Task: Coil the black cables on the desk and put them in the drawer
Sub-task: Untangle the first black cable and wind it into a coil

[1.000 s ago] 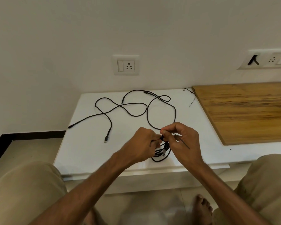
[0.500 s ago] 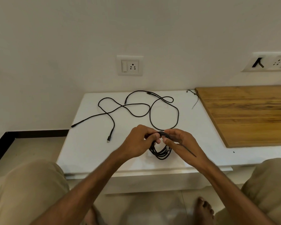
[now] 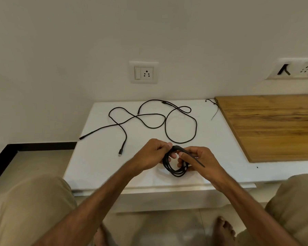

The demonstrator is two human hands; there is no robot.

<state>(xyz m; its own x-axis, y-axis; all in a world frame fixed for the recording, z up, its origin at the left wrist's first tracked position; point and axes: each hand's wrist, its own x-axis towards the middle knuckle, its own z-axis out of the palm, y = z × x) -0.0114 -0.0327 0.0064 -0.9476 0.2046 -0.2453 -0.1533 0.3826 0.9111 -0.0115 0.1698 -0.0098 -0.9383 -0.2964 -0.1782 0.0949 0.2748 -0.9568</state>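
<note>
A small coil of black cable [image 3: 174, 170] hangs between my hands above the front of the white desk [image 3: 100, 167]. My left hand [image 3: 152, 154] pinches the top of the coil. My right hand [image 3: 197, 159] grips its right side and holds a thin black strap end [image 3: 196, 159] that sticks out to the right. A second black cable [image 3: 149, 119] lies loose in wide loops across the back of the desk, its plug end [image 3: 120, 154] pointing toward me. No drawer is visible.
A wooden board [image 3: 270, 126] covers the desk's right part, with a thin black tie [image 3: 214, 110] at its left edge. Wall sockets [image 3: 144, 73] sit behind. My knees flank the desk and my bare foot [image 3: 224, 228] rests on the floor.
The coil has grown rounder and hangs lower. My hands have shifted slightly apart, and the strap end now lies across my right fingers.
</note>
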